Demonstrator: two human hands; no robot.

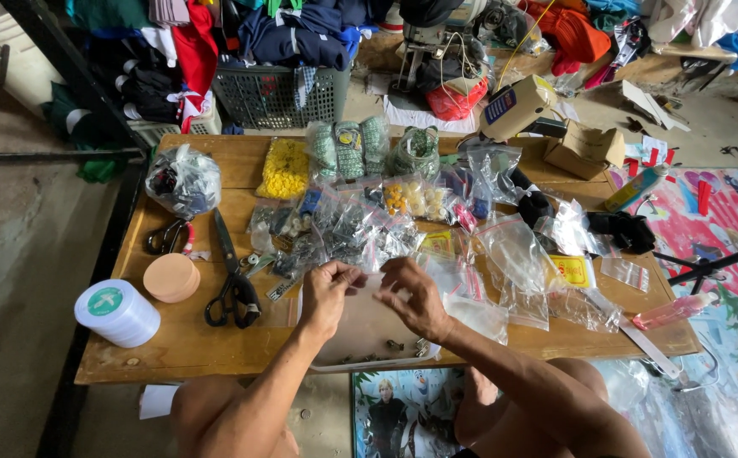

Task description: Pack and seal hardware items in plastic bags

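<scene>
While both hands, left [328,293] and right [416,295], are pinching a small clear bag [367,280] over the tray [369,335], tiny parts [390,346] are risking spilling off the table [191,339].

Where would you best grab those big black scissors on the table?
Take the scissors by the black handle loops, coming from the near table edge. They lie flat with the loops toward the person and the closed blades pointing away, so the loops are the closest, safest hold.
</scene>
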